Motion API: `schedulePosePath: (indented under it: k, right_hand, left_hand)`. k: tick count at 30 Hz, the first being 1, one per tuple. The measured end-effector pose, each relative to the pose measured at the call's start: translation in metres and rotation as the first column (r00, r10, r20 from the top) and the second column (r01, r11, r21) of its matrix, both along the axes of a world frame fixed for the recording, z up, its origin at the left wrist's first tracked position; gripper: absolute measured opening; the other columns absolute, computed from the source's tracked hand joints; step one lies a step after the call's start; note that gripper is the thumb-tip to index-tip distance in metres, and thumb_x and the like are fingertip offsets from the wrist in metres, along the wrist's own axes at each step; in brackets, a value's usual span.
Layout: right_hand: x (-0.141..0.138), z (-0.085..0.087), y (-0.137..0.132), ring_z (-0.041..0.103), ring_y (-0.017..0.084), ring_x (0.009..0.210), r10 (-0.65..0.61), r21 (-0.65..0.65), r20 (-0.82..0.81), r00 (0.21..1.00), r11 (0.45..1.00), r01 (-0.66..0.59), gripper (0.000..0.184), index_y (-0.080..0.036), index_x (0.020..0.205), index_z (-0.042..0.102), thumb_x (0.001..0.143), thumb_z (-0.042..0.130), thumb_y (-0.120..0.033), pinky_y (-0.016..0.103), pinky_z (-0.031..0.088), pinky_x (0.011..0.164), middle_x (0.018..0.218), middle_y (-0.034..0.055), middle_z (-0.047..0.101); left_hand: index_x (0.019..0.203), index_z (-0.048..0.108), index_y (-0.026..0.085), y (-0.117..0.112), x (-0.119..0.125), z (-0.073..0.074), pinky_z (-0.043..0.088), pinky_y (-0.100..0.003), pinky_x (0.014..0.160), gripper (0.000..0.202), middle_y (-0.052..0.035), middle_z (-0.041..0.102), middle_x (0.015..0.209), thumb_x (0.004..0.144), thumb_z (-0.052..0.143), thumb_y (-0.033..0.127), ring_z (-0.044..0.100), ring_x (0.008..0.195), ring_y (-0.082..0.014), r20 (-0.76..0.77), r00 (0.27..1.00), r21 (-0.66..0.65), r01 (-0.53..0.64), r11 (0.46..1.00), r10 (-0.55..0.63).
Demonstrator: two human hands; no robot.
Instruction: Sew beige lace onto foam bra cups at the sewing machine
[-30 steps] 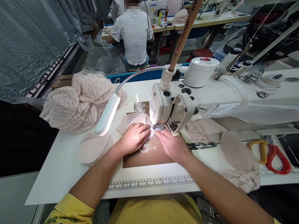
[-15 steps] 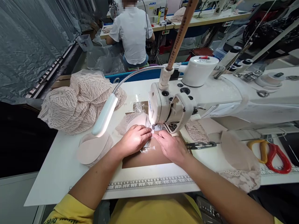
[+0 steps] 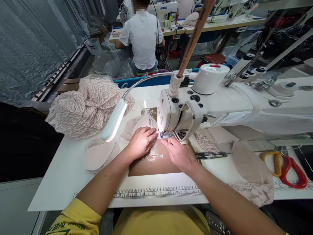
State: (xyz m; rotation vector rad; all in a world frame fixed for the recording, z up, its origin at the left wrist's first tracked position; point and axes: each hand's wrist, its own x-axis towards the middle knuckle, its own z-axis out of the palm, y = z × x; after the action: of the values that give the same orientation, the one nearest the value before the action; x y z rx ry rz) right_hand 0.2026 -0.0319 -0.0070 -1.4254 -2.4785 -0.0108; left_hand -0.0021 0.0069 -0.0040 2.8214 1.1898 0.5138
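Note:
My left hand (image 3: 141,142) lies on a pale lace piece (image 3: 139,123) just left of the needle area of the white sewing machine (image 3: 181,112), fingers curled and pressing the fabric down. My right hand (image 3: 179,154) rests just right of it, fingertips pinching the lace edge at the presser foot (image 3: 167,134). Both hands sit on a brown patch (image 3: 156,163) of the table. The machine head hides the needle itself.
A heap of pink lace (image 3: 85,106) sits at back left, beige cups (image 3: 97,153) under the gooseneck lamp (image 3: 114,120). Thread snips (image 3: 210,154), more beige pieces (image 3: 249,166) and red and yellow scissors (image 3: 286,164) lie right. A ruler strip (image 3: 156,192) runs along the front. A person (image 3: 141,36) sits behind.
Both hands have edged slightly toward the presser foot with the lace. The view has shifted a little; nothing was picked up or let go.

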Motion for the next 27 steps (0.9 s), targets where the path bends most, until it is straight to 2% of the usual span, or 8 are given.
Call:
schedulePosePath:
  k: [10,17,21,24,27]
  right_hand:
    - [0.005,-0.007,0.002,0.056,0.016,0.07,0.051,0.024,-0.075,0.996,0.999,-0.049,0.037,-0.021,0.116,0.067,0.089,0.044,-0.012,0.027,0.037,0.061,0.085,0.0047,0.066]
    - [0.006,-0.007,0.003,0.059,0.017,0.072,0.087,0.023,-0.083,0.993,0.996,-0.085,0.037,-0.018,0.116,0.067,0.089,0.043,-0.012,0.029,0.039,0.061,0.086,0.005,0.066]
    - [0.006,-0.007,0.004,0.059,0.017,0.072,0.095,0.015,-0.073,0.993,0.995,-0.094,0.036,-0.018,0.116,0.067,0.089,0.043,-0.012,0.028,0.04,0.06,0.085,0.0053,0.065]
    - [0.007,-0.008,0.005,0.06,0.017,0.073,0.105,0.009,-0.078,0.991,0.994,-0.105,0.035,-0.018,0.115,0.067,0.089,0.042,-0.013,0.028,0.042,0.063,0.088,0.0055,0.066]
    - [0.009,-0.009,0.006,0.061,0.018,0.075,0.123,0.009,-0.084,0.989,0.992,-0.123,0.036,-0.016,0.116,0.066,0.09,0.042,-0.013,0.029,0.044,0.066,0.09,0.0059,0.066]
  left_hand:
    - [0.117,0.061,0.018,0.006,-0.006,-0.003,0.043,-0.046,0.093,0.03,-0.0093,0.058,0.127,0.091,0.047,0.022,0.048,0.115,-0.0292,0.004,0.989,0.006,-0.148,0.989,0.148]
    - [0.119,0.061,0.02,0.012,-0.017,-0.008,0.044,-0.047,0.093,0.032,-0.0086,0.057,0.128,0.09,0.046,0.022,0.047,0.115,-0.0298,0.018,0.959,0.027,-0.283,0.959,0.282]
    - [0.12,0.06,0.019,0.013,-0.021,-0.008,0.042,-0.046,0.096,0.033,-0.009,0.056,0.13,0.09,0.046,0.021,0.046,0.118,-0.0296,0.004,0.941,-0.009,-0.34,0.94,0.34]
    - [0.126,0.055,0.019,0.007,-0.025,0.007,0.041,-0.045,0.099,0.037,-0.0105,0.05,0.136,0.091,0.047,0.027,0.043,0.124,-0.0305,-0.028,0.94,-0.081,-0.342,0.936,0.341]
    - [0.131,0.049,0.019,-0.01,-0.039,0.039,0.041,-0.045,0.098,0.045,-0.0124,0.05,0.135,0.09,0.049,0.037,0.046,0.122,-0.0313,-0.065,0.92,-0.122,-0.393,0.912,0.387]
